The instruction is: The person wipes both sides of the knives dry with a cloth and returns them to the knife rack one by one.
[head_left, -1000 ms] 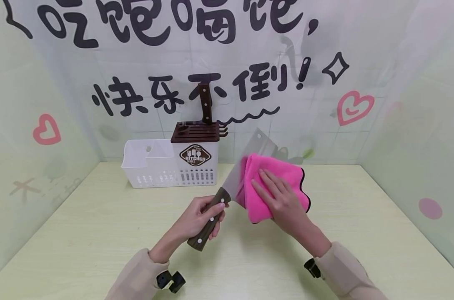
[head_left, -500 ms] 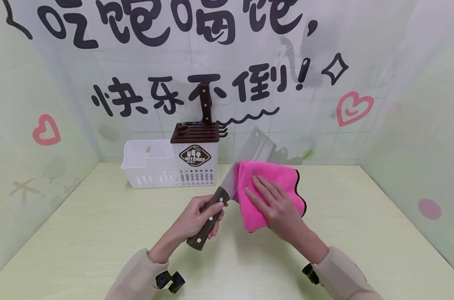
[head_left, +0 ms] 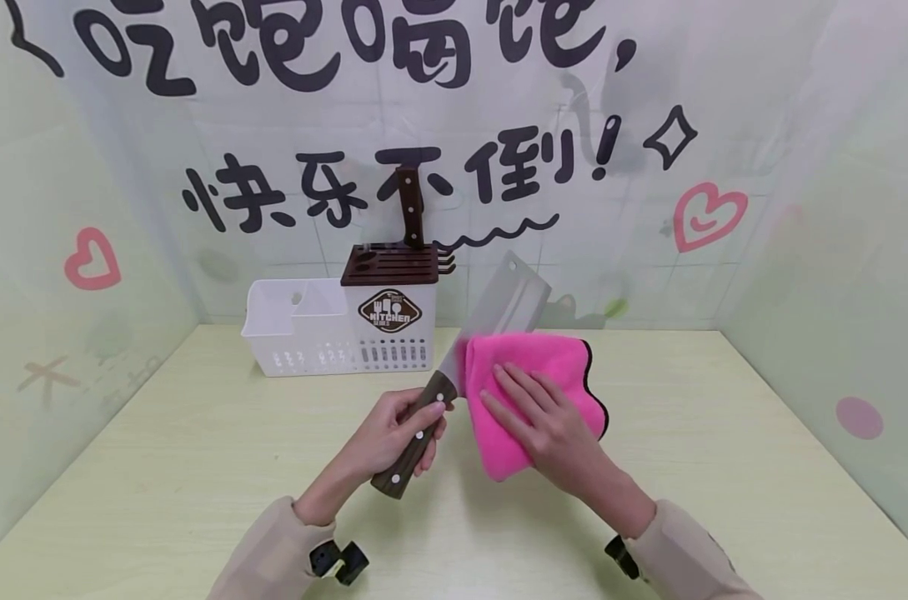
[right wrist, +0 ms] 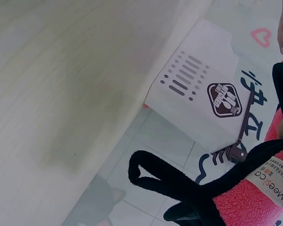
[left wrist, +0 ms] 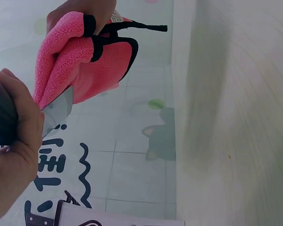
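A cleaver (head_left: 508,296) with a broad steel blade and a dark riveted handle is held tilted above the table. My left hand (head_left: 384,435) grips its handle, thumb on top. Over the lower part of the blade lies a folded pink cloth (head_left: 494,446) with black edging. My right hand (head_left: 553,427) holds this cloth against the blade, fingers laid across its upper face; the thumb is hidden in the head view. From the left wrist, the cloth (left wrist: 68,61) appears folded about the blade. A black loop (right wrist: 155,174) and a white label (right wrist: 272,181) show on its underside.
At the back of the table (head_left: 198,467) stands a white knife holder (head_left: 393,350) with a brown slotted top. A dark-handled knife (head_left: 411,208) is upright in it. Joined to its left is a white perforated basket (head_left: 296,325). Printed walls enclose the table's back and sides.
My right hand and the pink cloth have slid down the blade towards the handle, uncovering more of its far end. My left hand and the cleaver have barely moved.
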### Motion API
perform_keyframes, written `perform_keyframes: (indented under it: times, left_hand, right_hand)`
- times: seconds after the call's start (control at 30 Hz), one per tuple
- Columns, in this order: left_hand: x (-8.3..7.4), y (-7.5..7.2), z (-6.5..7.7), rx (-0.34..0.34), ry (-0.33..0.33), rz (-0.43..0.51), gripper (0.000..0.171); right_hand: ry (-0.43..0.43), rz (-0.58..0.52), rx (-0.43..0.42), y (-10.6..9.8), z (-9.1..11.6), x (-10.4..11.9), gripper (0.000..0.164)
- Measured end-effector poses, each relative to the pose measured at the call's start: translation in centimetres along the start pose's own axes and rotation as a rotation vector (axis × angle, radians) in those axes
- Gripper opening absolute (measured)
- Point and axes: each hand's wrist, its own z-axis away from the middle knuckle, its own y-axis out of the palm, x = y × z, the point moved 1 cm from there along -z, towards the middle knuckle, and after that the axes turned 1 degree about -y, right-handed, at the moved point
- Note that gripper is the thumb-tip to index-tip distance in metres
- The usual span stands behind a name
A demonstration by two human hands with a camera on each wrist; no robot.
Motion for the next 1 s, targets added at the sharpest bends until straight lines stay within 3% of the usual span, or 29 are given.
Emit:
perform_keyframes:
  times: [0.13,0.3,0.43,0.83,1.0]
  left_hand:
    - [-0.01,-0.02,0.00,-0.002,0.001,0.000,0.029]
    - [0.02,-0.06,-0.03,0.000,0.001,-0.001,0.029]
    - [0.00,-0.10,-0.05,-0.005,-0.001,-0.006,0.029]
    - [0.09,-0.12,-0.13,-0.006,-0.009,-0.010,0.029]
    - [0.05,-0.16,-0.11,-0.001,-0.013,-0.018,0.029]
  right_hand:
    - [0.001,-0.001,0.033,-0.14,0.09,0.21,0.055]
    - [-0.022,-0.001,0.030,-0.24,0.16,0.30,0.032]
    - [-0.041,-0.014,0.019,-0.25,0.18,0.28,0.043]
    - [-0.070,-0.010,0.029,-0.58,-0.01,0.03,0.045]
    - [-0.060,-0.019,0.064,-0.79,-0.11,-0.24,0.033]
